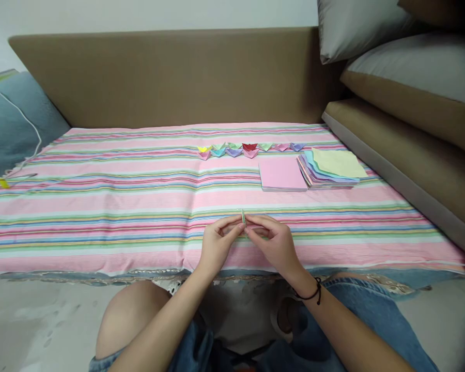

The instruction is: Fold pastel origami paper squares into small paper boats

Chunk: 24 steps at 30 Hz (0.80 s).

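Note:
Between my two hands is a small folded piece of paper [243, 217], pale green and seen nearly edge-on. My left hand [219, 238] pinches it from the left with thumb and forefinger. From the other side, my right hand [273, 240] grips it the same way, and the fingertips of both hands nearly meet. The paper is held upright just above the striped cloth [147, 199]. Its lower part is mostly hidden by my thumbs. Farther back, several folded paper boats [250, 147] in different colours stand in two rows.
Right of centre lies a stack of pink paper squares [282, 173]. Beside it is a fanned pile of coloured paper sheets [335, 164]. Cushions [406, 155] line the right side, and a brown backrest [178, 80] stands behind. A white cable [27, 121] runs along the left.

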{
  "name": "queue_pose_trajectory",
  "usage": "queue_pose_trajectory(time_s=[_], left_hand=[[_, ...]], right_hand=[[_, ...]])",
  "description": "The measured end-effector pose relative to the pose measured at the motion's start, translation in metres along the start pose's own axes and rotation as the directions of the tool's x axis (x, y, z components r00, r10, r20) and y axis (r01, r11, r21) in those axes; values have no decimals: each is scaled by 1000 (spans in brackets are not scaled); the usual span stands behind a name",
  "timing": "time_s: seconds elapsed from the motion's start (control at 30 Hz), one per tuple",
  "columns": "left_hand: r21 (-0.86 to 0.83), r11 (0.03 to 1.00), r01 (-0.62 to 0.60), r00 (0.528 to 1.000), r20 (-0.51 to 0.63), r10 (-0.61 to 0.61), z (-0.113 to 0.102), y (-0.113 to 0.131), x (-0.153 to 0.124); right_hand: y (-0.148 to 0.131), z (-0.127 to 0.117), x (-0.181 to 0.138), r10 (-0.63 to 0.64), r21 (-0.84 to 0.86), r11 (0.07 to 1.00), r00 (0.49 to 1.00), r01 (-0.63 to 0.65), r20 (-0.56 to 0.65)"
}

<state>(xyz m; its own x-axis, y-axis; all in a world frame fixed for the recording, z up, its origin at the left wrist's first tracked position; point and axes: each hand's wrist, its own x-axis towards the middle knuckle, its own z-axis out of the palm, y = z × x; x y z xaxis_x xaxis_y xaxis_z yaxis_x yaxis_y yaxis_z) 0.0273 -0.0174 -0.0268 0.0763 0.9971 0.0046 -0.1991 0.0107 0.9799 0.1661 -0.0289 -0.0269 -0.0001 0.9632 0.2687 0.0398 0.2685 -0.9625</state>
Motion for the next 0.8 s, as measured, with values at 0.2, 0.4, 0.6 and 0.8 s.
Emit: queue_pose_trajectory(time_s=[0.2, 0.4, 0.6, 0.8], left_hand=[[64, 995, -80, 997, 10, 79, 1, -1, -1], [307, 913, -269, 963, 62, 263, 6, 2, -6], [368, 875, -316, 949, 137, 285, 10, 5, -12], [449, 807, -383, 924, 196, 329, 12, 4, -15]], right_hand=[[-1, 0, 0, 12, -50, 999, 1000, -13, -12], [0, 1, 1, 3, -95, 995, 998, -9, -65], [0, -3, 4, 80, -58, 995, 992, -85, -94], [-2, -9, 6, 72, -105, 991, 992, -83, -106]])
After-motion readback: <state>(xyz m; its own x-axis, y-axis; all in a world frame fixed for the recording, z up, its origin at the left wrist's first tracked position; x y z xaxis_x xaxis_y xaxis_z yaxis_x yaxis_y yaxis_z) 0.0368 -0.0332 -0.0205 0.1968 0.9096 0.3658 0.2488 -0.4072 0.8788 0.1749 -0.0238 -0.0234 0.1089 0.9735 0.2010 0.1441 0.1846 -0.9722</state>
